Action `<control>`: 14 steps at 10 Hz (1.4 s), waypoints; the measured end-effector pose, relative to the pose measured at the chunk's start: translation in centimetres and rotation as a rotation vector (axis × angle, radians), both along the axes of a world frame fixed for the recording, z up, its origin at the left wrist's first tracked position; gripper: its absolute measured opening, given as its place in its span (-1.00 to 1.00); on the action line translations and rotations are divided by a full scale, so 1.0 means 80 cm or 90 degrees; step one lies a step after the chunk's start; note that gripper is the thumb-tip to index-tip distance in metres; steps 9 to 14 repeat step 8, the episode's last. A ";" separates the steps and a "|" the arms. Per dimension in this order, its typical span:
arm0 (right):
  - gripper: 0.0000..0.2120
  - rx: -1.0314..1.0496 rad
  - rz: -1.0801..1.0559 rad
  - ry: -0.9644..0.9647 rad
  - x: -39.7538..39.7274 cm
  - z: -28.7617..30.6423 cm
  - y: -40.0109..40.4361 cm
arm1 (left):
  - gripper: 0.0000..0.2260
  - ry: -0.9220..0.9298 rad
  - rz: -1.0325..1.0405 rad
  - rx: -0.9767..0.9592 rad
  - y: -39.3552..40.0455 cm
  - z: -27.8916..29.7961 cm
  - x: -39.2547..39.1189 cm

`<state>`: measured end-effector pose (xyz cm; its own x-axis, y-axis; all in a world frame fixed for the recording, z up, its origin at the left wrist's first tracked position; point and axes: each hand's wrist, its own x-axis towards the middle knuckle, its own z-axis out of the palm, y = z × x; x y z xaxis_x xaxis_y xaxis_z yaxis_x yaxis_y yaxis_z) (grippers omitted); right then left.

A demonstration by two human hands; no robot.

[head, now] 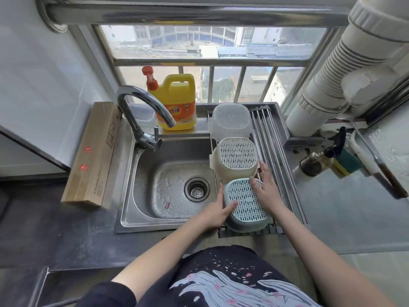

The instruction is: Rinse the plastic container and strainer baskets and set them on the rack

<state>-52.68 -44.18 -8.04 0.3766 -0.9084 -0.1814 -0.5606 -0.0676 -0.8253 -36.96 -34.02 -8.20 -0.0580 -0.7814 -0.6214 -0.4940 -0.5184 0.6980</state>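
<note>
Three pieces stand upside down in a row on the metal roll-up rack (271, 138) over the right side of the sink. Farthest is the clear plastic container (230, 118). In the middle is a cream strainer basket (235, 155). Nearest is a pale blue-green strainer basket (246, 204). My left hand (215, 212) grips the blue-green basket's left side, thumb on its perforated bottom. On the same basket's far right side rests my right hand (266, 188), its fingertips reaching the cream basket's near edge.
The steel sink (141, 173) lies to the left, wet, with its drain (197, 189) open. The faucet (143, 111) curves over its back, not running. A yellow detergent jug (177, 103) stands behind. A long cardboard box (95, 151) lies left; a spray bottle (323, 156) and sponge sit right.
</note>
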 end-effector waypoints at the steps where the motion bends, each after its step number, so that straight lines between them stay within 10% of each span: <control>1: -0.38 -0.001 -0.017 0.025 0.002 0.000 0.000 | -0.22 -0.029 -0.019 0.006 -0.002 -0.004 0.001; 6: -0.60 -0.247 -0.070 0.306 0.012 -0.003 0.013 | -0.45 -0.255 -0.039 -0.049 -0.014 0.018 0.048; 8: -0.63 -0.265 -0.181 0.120 0.012 0.040 0.003 | -0.68 -0.299 0.008 -0.261 -0.016 0.074 0.071; 14: -0.63 -0.265 -0.181 0.120 0.012 0.040 0.003 | -0.68 -0.299 0.008 -0.261 -0.016 0.074 0.071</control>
